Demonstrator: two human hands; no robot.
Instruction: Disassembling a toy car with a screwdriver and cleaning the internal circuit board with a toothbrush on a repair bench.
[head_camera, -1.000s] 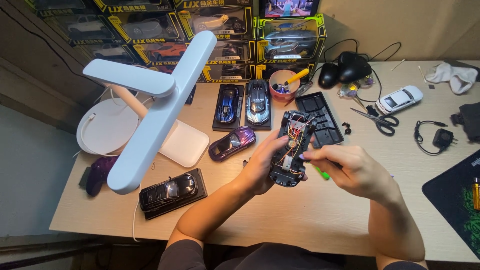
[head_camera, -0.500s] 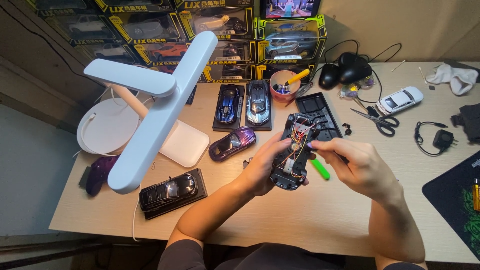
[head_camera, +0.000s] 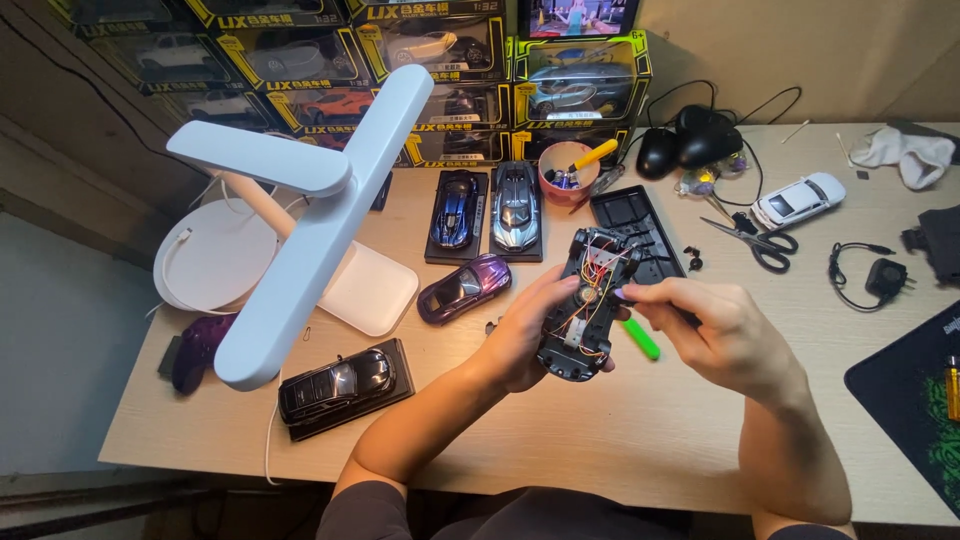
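Opened black toy-car chassis (head_camera: 583, 305), wires and small circuit parts exposed, held above the pale wooden worktop (head_camera: 650, 430) near its middle. Left hand (head_camera: 527, 330) cupped beneath and beside the chassis, fingers closed on its left flank, forearm angled up from the lower edge of view. Right hand (head_camera: 722, 333) reaching in from the right, fingertips pinched shut on a slim dark tool, tip down among the wires; whether the tip touches a part, impossible to tell. Bright green stick-shaped object (head_camera: 641, 338) showing just below the right fingers, beside the chassis.

Likely hazards: a thin wire snagged or pulled loose by too hard a push of the tool; the chassis tipping out of the one-sided left grip and dropping onto the worktop, close to the metallic purple model car (head_camera: 464, 287).

White T-shaped desk lamp (head_camera: 310, 200) well to the left.
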